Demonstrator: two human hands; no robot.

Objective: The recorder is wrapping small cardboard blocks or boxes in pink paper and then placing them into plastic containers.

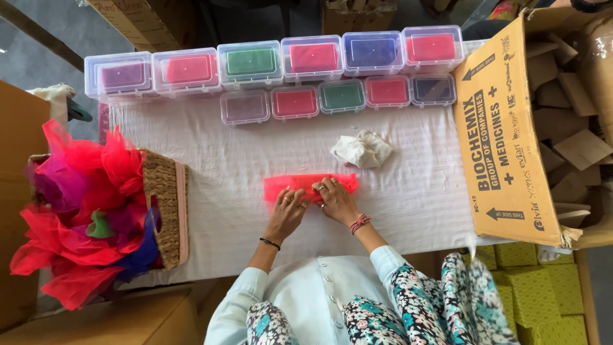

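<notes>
On the white-clothed bench [408, 191], at the middle, lies a flat strip of bright pink netting fabric [310, 186]. Both forearms reach toward twelve o'clock; the left hand [288, 211] and right hand [335, 199] press it, fingers spread flat, gripping nothing.

The hands cover the middle of the pink net strip [310, 186]. The cardboard box [504, 134] runs off the right edge, and the lidded boxes' [250, 63] contents stay unclear.
</notes>
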